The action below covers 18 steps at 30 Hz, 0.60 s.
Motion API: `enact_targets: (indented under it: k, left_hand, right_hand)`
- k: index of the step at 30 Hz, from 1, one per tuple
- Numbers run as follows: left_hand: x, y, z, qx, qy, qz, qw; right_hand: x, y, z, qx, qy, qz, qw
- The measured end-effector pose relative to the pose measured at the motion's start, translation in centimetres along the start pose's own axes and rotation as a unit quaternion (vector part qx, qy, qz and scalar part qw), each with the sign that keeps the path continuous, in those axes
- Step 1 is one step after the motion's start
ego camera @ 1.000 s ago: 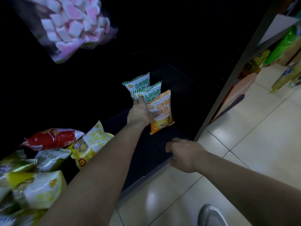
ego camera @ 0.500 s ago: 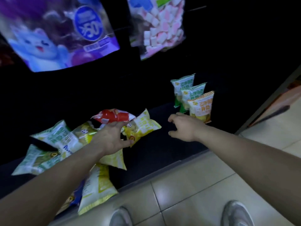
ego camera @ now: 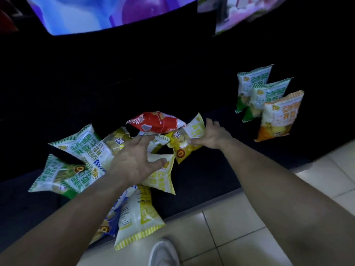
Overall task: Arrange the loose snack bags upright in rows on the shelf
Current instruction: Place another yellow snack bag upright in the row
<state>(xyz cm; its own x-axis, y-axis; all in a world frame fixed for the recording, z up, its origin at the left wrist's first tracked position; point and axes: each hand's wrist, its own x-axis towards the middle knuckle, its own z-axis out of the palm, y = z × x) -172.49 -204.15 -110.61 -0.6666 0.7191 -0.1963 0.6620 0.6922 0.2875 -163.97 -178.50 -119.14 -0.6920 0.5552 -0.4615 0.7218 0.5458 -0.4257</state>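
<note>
My right hand (ego camera: 211, 134) is closed on a yellow snack bag (ego camera: 189, 140) at the right edge of the loose pile, thumb on the bag's front near its lower side and fingers wrapped over its upper right edge; the bag lies tilted on the dark shelf (ego camera: 201, 175), and I cannot tell whether it has left the surface. My left hand (ego camera: 134, 160) is spread wide, palm down, over the middle of the pile, fingers splayed and holding nothing; its fingertips reach a pale yellow bag (ego camera: 161, 179) beneath it. A red bag (ego camera: 155, 122) lies flat at the back of the pile, just behind the yellow snack bag and touching it. To the left, two green-and-white bags (ego camera: 76, 148) lie flat and overlapping, one partly over the other. Nearest the shelf's front edge, a yellow-striped bag (ego camera: 138, 215) lies flat with its lower end overhanging the tiled floor (ego camera: 240, 217); a blue-printed bag beside it is mostly hidden under my left forearm. Well apart to the right, three bags stand upright in a row front to back: two green bags (ego camera: 253, 83) behind and an orange bag (ego camera: 278, 116) in front, each overlapping the one behind. One pale shoe (ego camera: 163, 252) shows at the bottom edge.
</note>
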Motion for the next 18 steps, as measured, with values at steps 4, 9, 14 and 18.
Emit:
enact_targets:
  k: [4,9,14,18]
  left_hand:
    - [0.5,0.5,0.6,-0.005,0.008,0.003,1.000]
    - [0.7,1.5,0.8,-0.015,0.015,0.010,1.000]
    - [0.4,2.4,0.4,-0.010,0.022,0.027,0.999]
    - [-0.2,3.6,-0.9,0.016,0.020,0.047,0.999]
  right_hand:
    - [1.4,-0.8,1.7,-0.033,0.007,0.024,0.999]
    - [0.8,-1.1,2.1,-0.066,0.069,-0.010,0.995]
    - [-1.4,-0.5,0.9,-0.065,0.091,-0.057,0.992]
    - [-5.0,0.7,-3.2,-0.117,0.084,-0.100,0.984]
